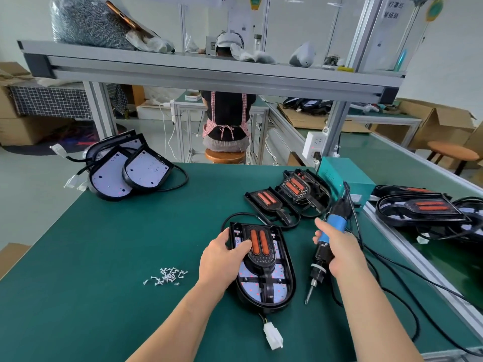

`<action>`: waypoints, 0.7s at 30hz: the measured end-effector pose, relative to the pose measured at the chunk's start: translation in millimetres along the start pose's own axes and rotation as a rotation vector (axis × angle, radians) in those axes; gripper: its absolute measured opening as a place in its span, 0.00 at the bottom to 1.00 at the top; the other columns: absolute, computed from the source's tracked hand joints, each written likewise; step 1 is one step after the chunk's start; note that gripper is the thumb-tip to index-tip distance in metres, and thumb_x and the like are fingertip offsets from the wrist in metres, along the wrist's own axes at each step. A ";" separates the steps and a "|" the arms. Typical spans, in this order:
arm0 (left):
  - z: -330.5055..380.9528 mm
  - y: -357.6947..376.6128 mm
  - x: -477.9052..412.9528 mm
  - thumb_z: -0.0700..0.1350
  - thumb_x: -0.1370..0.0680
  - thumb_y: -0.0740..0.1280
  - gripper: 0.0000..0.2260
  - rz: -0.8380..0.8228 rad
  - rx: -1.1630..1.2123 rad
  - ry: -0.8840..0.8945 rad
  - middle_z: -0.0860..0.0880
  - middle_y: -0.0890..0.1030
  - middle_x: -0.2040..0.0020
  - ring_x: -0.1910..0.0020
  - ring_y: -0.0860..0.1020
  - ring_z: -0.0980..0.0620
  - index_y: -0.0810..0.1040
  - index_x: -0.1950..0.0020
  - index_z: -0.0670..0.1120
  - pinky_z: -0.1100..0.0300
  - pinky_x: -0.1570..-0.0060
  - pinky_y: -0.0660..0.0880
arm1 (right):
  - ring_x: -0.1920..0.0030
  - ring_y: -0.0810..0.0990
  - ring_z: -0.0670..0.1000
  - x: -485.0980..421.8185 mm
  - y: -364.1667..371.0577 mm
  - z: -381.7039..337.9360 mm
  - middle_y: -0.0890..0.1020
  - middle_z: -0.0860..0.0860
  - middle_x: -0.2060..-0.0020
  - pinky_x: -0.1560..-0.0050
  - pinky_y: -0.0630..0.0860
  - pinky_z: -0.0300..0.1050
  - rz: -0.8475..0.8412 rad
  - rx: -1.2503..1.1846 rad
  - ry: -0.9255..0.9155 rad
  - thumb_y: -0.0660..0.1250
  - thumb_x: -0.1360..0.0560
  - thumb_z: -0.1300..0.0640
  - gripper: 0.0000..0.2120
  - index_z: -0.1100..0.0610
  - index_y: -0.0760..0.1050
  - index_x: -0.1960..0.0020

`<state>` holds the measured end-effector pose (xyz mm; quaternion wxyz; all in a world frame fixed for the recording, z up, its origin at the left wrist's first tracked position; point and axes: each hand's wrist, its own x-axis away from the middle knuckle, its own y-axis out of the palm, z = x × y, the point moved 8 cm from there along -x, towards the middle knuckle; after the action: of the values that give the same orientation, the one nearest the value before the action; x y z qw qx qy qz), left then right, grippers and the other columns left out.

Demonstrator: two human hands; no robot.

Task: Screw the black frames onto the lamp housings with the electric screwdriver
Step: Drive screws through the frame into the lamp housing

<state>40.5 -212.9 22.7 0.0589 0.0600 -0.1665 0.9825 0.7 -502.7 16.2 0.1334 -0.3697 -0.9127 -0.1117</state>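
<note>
Left hand (222, 259) and right hand (339, 249) are bare, forearms (183, 317) likewise.

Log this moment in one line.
left hand: holds lamp on mat | right hand: grips screwdriver, tip beside lamp | screws: loose pile left of lamp

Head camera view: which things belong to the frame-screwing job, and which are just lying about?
Job: lamp housing with black frame, held by left hand; electric screwdriver in right hand; loose screws; waiting housings.
Lying about: stool; cardboard box; bag on shelf.
</note>
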 end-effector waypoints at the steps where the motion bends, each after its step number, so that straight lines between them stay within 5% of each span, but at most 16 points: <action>1: 0.0 -0.2 0.1 0.58 0.30 0.68 0.16 0.004 -0.006 0.007 0.59 0.85 0.58 0.56 0.83 0.55 0.80 0.43 0.59 0.56 0.53 0.79 | 0.62 0.82 0.54 -0.6 -1.5 0.0 0.81 0.57 0.58 0.53 0.76 0.49 0.031 0.064 -0.047 0.76 0.26 0.56 0.19 0.64 0.73 0.42; 5: 2.0 -4.3 1.4 0.55 0.26 0.69 0.01 0.047 -0.030 0.049 0.63 0.83 0.62 0.59 0.81 0.55 0.79 0.55 0.61 0.60 0.58 0.77 | 0.60 0.78 0.55 10.5 -5.2 -1.1 0.79 0.58 0.54 0.63 0.71 0.47 0.160 0.397 -0.190 0.76 0.29 0.55 0.19 0.59 0.68 0.48; 10: 2.1 -6.9 6.9 0.54 0.25 0.69 0.05 0.104 -0.010 0.102 0.53 0.83 0.62 0.68 0.75 0.55 0.80 0.57 0.53 0.65 0.65 0.73 | 0.63 0.76 0.57 18.4 -6.0 -2.1 0.71 0.57 0.51 0.67 0.69 0.48 0.270 0.574 -0.286 0.75 0.31 0.56 0.18 0.60 0.67 0.52; 12: 2.1 -7.1 7.5 0.53 0.25 0.70 0.04 0.112 0.002 0.121 0.58 0.83 0.63 0.65 0.77 0.56 0.80 0.57 0.54 0.71 0.68 0.72 | 0.58 0.76 0.60 19.8 -8.2 -2.4 0.68 0.58 0.47 0.62 0.73 0.50 0.295 0.583 -0.305 0.74 0.30 0.58 0.19 0.62 0.69 0.47; 16: 0.7 -7.0 8.5 0.52 0.23 0.69 0.03 0.118 0.038 0.142 0.55 0.84 0.62 0.67 0.76 0.55 0.79 0.56 0.56 0.69 0.66 0.73 | 0.34 0.68 0.63 23.8 -15.5 -5.6 0.66 0.61 0.33 0.41 0.73 0.55 0.320 0.576 -0.337 0.74 0.28 0.61 0.36 0.65 0.62 0.25; 21: -2.1 -8.3 10.0 0.47 0.19 0.64 0.07 0.155 0.063 0.140 0.45 0.84 0.58 0.60 0.79 0.44 0.80 0.53 0.49 0.49 0.53 0.78 | 0.29 0.63 0.60 55.4 -7.0 -23.5 0.68 0.59 0.31 0.28 0.65 0.58 0.346 0.732 -0.574 0.73 0.25 0.60 0.31 0.62 0.66 0.26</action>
<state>31.5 -203.5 24.8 -0.0079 -0.0198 -0.1354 0.9906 -38.7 -479.0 55.6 0.0143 -0.4604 -0.8172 0.3465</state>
